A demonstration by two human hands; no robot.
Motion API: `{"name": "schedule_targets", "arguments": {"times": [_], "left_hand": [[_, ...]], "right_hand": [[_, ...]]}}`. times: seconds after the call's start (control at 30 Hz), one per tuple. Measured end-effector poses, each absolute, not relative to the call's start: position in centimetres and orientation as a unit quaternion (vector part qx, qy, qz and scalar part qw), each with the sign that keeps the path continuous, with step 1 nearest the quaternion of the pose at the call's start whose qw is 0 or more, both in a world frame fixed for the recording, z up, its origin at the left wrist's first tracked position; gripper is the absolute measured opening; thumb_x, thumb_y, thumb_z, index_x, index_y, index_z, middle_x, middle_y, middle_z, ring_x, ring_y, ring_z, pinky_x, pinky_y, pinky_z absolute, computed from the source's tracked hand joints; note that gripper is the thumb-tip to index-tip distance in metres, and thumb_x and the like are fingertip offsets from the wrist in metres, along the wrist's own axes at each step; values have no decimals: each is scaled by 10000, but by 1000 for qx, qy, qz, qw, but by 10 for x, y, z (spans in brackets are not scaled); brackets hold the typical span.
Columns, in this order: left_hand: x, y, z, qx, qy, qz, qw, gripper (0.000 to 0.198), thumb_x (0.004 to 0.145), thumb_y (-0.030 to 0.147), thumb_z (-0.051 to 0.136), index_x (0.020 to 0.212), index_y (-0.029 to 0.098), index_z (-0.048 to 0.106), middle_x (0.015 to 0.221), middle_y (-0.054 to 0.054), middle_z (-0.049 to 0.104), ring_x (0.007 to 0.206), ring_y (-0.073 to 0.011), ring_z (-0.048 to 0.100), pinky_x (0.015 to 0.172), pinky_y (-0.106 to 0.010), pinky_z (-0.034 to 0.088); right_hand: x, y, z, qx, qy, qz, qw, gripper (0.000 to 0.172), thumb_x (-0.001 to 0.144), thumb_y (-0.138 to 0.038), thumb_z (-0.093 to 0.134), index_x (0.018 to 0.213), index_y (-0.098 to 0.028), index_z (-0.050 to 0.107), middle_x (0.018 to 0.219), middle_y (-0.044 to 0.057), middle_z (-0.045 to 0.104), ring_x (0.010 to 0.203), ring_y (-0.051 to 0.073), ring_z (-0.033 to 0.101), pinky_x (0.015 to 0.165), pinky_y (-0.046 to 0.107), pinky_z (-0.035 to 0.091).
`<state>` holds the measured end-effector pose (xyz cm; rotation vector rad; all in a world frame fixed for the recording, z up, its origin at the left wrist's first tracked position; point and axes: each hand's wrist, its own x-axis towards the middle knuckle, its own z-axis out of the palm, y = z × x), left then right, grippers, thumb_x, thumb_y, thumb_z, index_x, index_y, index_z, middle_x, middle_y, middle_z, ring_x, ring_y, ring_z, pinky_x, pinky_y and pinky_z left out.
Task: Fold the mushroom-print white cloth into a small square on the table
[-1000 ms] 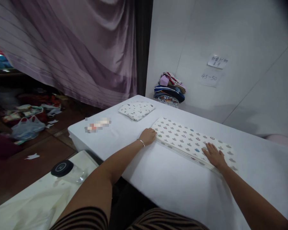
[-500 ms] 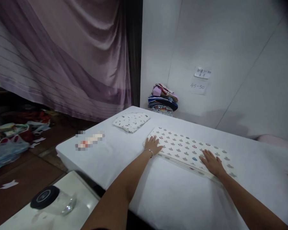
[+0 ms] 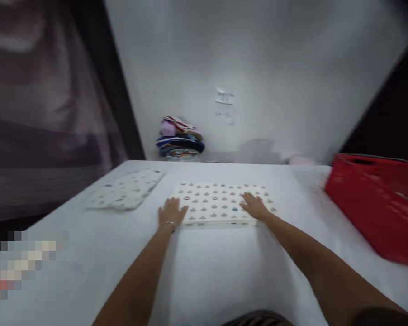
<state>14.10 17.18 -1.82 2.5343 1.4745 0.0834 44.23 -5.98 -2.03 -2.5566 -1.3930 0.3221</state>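
A white cloth with small grey, red and blue motifs [image 3: 219, 201] lies folded into a flat rectangle on the white table [image 3: 211, 267]. At its left end rests my left hand [image 3: 172, 212], palm down with fingers spread and a thin bracelet on the wrist. My right hand [image 3: 254, 206] lies flat on top near the cloth's right end, its fingers also apart. Neither hand grips anything. To the left, a second folded patterned cloth [image 3: 124, 191] lies on the table, apart from both hands. The picture is slightly blurred.
A red basket [image 3: 377, 208] stands at the table's right side. Behind the far edge is a stack of folded clothes [image 3: 181, 141] against the wall. A curtain [image 3: 44, 117] hangs at the left. A pixelated item [image 3: 24, 267] lies at the near left.
The view has swung to the right, so the red basket now shows and the jar at the lower left is out of view. Both hands remain on the patterned cloth.
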Motion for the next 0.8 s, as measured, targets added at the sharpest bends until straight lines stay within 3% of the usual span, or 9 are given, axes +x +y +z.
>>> {"name": "schedule_targets", "arguments": {"times": [0.1, 0.23, 0.43, 0.63, 0.7, 0.8], "left_hand": [[147, 183, -23, 866, 490, 6, 99, 790, 951, 601, 245, 1598, 151, 305, 1697, -80, 149, 1573, -309, 91, 1223, -595, 201], [149, 189, -29, 871, 483, 28, 86, 754, 939, 613, 256, 1593, 243, 323, 1692, -47, 187, 1570, -305, 124, 1200, -603, 239], [149, 183, -24, 870, 484, 27, 93, 803, 938, 611, 240, 1595, 157, 321, 1696, -98, 174, 1567, -322, 121, 1199, -614, 253], [150, 180, -20, 868, 487, 19, 99, 800, 942, 612, 221, 1604, 169, 299, 1701, -90, 165, 1569, -318, 104, 1205, -612, 248], [150, 181, -21, 868, 486, 26, 102, 805, 935, 615, 247, 1601, 168, 306, 1700, -91, 169, 1567, -333, 104, 1200, -623, 253], [150, 182, -23, 868, 483, 37, 107, 809, 924, 628, 273, 1600, 186, 314, 1699, -88, 179, 1565, -346, 108, 1192, -636, 260]], "right_hand": [[450, -56, -12, -871, -461, 109, 131, 528, 989, -432, 545, 1484, -251, 502, 1649, 40, 335, 1535, 251, 249, 1252, 434, 143], [443, -47, -9, -879, -434, 102, 169, 466, 933, -389, 665, 1353, -198, 599, 1572, 59, 473, 1492, 298, 334, 1223, 470, 220], [407, -42, -23, -861, -423, 87, 270, 358, 894, -403, 728, 1221, -267, 677, 1539, -37, 515, 1487, 292, 355, 1226, 384, 252], [442, -94, -1, -875, -295, 96, 372, 393, 957, -361, 645, 1319, -208, 634, 1488, 23, 568, 1450, 230, 396, 1169, 327, 331], [461, -128, 5, -889, -225, 86, 390, 331, 987, -310, 575, 1282, -176, 641, 1432, 71, 606, 1371, 201, 487, 1094, 284, 408], [478, -176, 7, -898, -121, 116, 407, 215, 974, -299, 567, 1059, -144, 688, 1097, 108, 736, 987, 188, 692, 815, 264, 545]]}}
